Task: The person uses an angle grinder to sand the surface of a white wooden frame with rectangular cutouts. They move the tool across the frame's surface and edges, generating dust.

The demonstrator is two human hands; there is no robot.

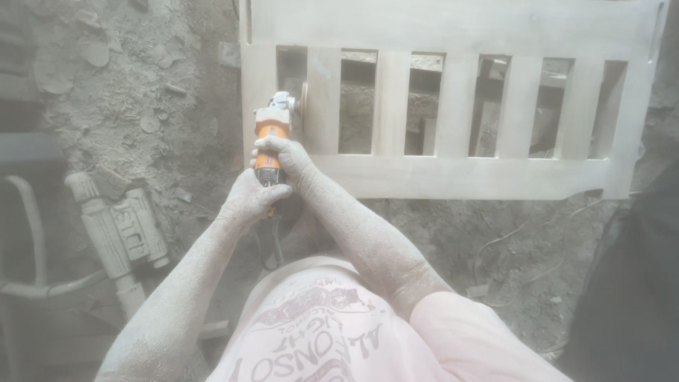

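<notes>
We've got the orange-bodied angle grinder (271,138) pointing straight away from us, long axis up-down in view, head at the leftmost slat of the pale wooden slatted panel (453,173). Right hand (286,157) wraps its middle, left hand (251,201) grips the rear end, both closed tight; the disc probably touches the wood, too dusty to be sure.

You are holding an orange-bodied angle grinder with a pale grey metal head (271,138) against a pale, unpainted cream wooden slatted panel (453,177). Grey-white dust is coating your left hand (247,201), right hand (286,157) and the grey-brown floor (127,92). You are wearing a pale pink shirt with grey print (339,332).
</notes>
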